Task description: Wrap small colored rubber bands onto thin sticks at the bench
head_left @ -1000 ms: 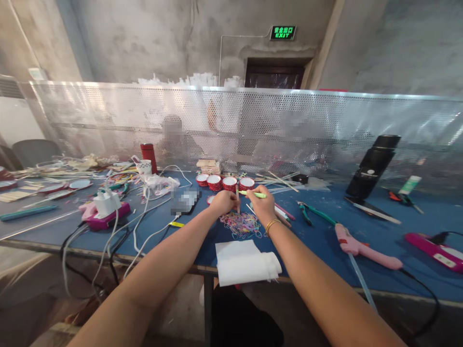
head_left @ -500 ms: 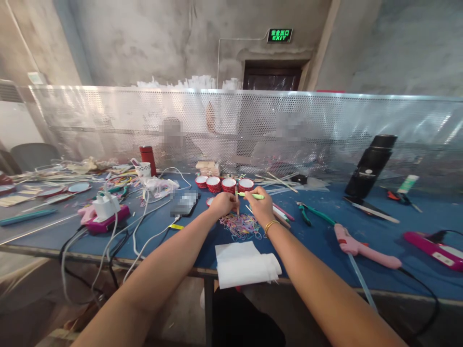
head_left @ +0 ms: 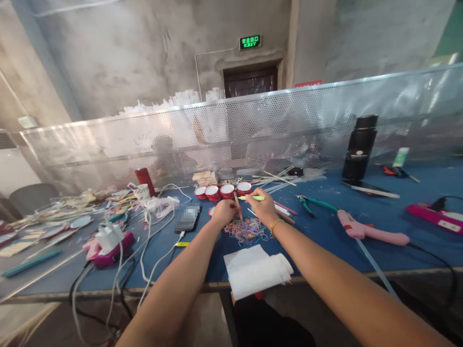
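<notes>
L hand [head_left: 224, 213] has its grip closed on a thin, flat, pale wooden stick [head_left: 238, 204], near-upright w/ lower end by a loose pile of small multicoloured loops [head_left: 248, 232] on the blue counter [head_left: 318, 246]. R hand [head_left: 263, 206] grips a slim lime-green pen [head_left: 258, 198], tip at stick's upper part, prob. touching; too small to be sure.

One green pen [head_left: 259, 198], two flasks [head_left: 360, 152], two magenta power strips [head_left: 425, 215]
</notes>
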Demonstrator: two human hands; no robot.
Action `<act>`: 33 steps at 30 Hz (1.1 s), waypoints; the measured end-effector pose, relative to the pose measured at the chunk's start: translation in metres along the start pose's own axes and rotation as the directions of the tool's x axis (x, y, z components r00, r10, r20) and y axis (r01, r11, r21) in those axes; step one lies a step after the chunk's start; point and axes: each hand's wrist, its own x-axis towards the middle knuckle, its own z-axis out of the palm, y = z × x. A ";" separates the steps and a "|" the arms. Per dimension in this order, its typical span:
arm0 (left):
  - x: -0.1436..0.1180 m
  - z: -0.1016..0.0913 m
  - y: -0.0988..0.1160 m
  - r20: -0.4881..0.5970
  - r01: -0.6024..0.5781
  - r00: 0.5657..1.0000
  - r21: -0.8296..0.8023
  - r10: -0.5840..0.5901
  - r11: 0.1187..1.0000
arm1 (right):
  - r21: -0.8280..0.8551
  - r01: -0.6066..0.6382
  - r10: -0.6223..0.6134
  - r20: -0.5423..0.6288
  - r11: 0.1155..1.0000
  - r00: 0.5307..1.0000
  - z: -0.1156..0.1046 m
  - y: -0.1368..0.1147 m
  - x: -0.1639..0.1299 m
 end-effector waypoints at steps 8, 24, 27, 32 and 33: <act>0.000 -0.001 0.002 -0.005 0.007 1.000 -0.025 -0.007 1.000 | -0.015 0.034 -0.034 -0.001 0.999 0.999 0.000 0.002 0.003; 0.004 0.001 -0.001 0.005 -0.009 1.000 -0.081 0.009 0.997 | 0.049 0.021 -0.021 -0.006 0.999 1.000 -0.001 0.008 0.006; 0.004 0.001 -0.002 -0.001 -0.019 1.000 -0.059 0.019 0.998 | 0.060 0.019 -0.022 0.047 0.998 0.999 -0.001 0.007 0.005; 0.004 0.001 -0.004 -0.012 -0.017 1.000 -0.026 0.016 1.000 | 0.066 -0.019 0.017 0.030 0.998 0.999 -0.002 0.004 0.003; 0.004 0.001 -0.003 -0.007 -0.016 1.000 -0.027 0.016 1.000 | 0.060 -0.018 0.016 0.026 0.998 1.000 -0.002 0.003 0.002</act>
